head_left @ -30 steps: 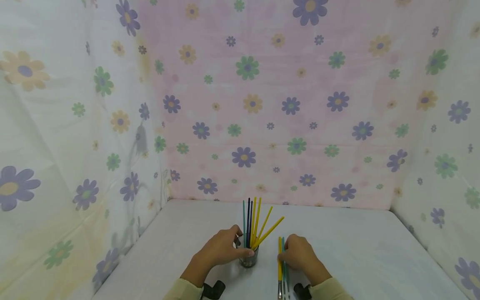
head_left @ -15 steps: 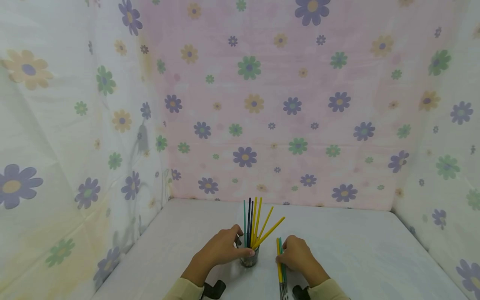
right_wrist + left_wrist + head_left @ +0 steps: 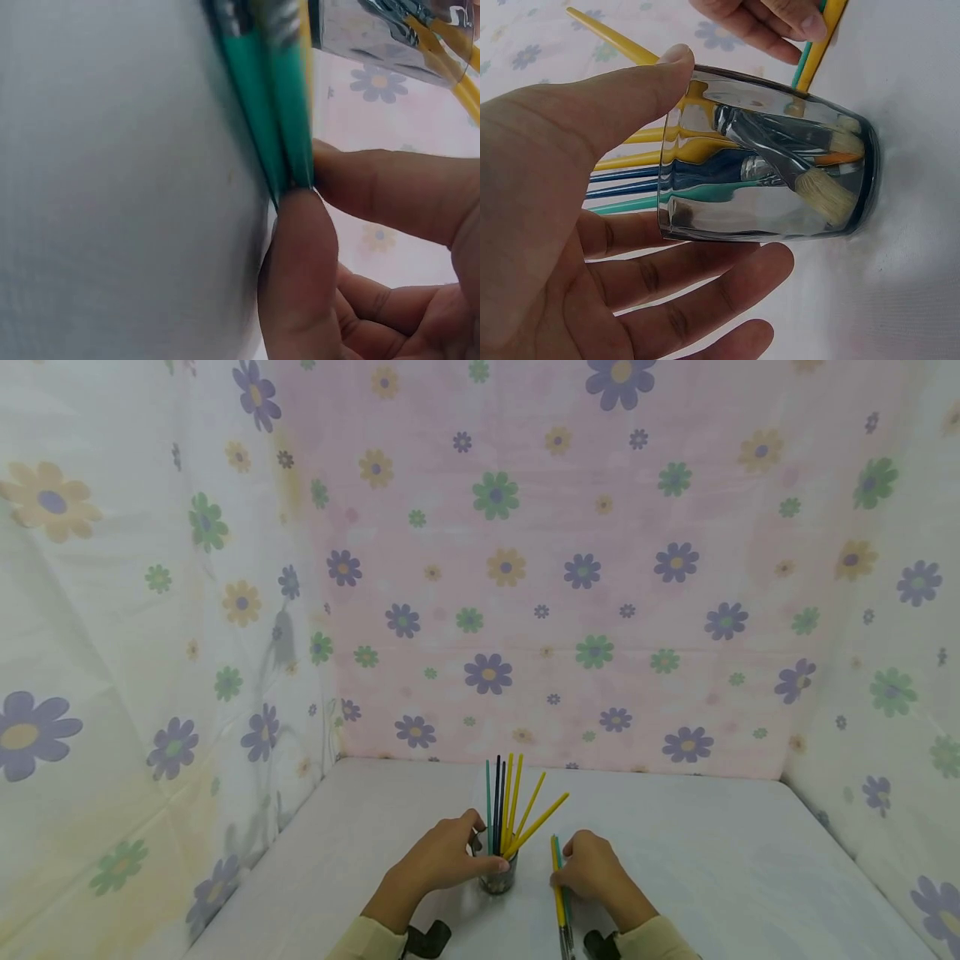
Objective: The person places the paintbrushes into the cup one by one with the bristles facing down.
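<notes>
A clear drinking glass [image 3: 497, 883] stands upright on the table, with several paintbrushes [image 3: 513, 793] in it, bristles down. Their yellow, dark blue and green handles rise above the rim. My left hand [image 3: 442, 856] holds the glass near its rim, thumb on the near side and fingers at the far side. In the left wrist view, pale bristles [image 3: 826, 193] show through the glass wall. To the right of the glass, my right hand [image 3: 596, 872] pinches a small bunch of paintbrushes between thumb and fingers: a yellow one [image 3: 559, 906] and two green ones [image 3: 251, 97]. Their metal ferrules point toward me.
A white cloth covers the table [image 3: 720, 868]. Floral curtains [image 3: 585, 510] enclose it at the back and both sides. Black wrist-camera mounts [image 3: 429, 938] sit at both cuffs, low in the head view.
My right hand has shifted slightly left with its paintbrushes, which are drawn closer together and tilt a little more. My left hand and the glass stay where they were.
</notes>
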The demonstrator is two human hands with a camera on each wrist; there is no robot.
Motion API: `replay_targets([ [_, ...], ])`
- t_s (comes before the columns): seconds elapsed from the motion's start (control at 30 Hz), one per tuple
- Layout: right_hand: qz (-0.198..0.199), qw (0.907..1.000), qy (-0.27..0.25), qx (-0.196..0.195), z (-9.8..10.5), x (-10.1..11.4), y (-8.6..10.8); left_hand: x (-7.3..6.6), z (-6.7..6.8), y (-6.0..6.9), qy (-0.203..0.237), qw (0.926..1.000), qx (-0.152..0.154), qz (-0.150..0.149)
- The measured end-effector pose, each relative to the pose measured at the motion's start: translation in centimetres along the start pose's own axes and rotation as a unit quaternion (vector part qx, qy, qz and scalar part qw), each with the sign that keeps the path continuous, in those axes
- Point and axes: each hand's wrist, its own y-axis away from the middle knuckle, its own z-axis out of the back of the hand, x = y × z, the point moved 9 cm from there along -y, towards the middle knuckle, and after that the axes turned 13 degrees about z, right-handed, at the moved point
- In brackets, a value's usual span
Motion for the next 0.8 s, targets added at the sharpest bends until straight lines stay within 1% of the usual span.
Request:
replay_targets([
  [0.13, -0.008, 0.9996, -0.029, 0.004, 0.0, -0.3, 0.0, 0.1, 0.0, -0.1, 0.002, 1.0000, 0.002, 0.002],
  [0.33, -0.028, 0.9965, -0.078, 0.011, 0.1, -0.9, 0.1, 0.3, -0.1, -0.2, 0.004, 1.0000, 0.002, 0.007],
  [0.5, -0.032, 0.9958, -0.086, 0.012, 0.3, -1.2, 0.3, 0.3, -0.2, -0.2, 0.006, 0.9999, 0.005, 0.009],
  [0.67, -0.025, 0.9948, -0.098, 0.009, 0.5, -1.2, 0.5, 0.2, -0.1, -0.1, 0.004, 1.0000, 0.004, 0.007],
  [0.8, -0.031, 0.9933, -0.111, 0.007, 0.8, -1.4, 0.5, 0.1, 0.0, -0.1, 0.003, 1.0000, 0.004, 0.004],
])
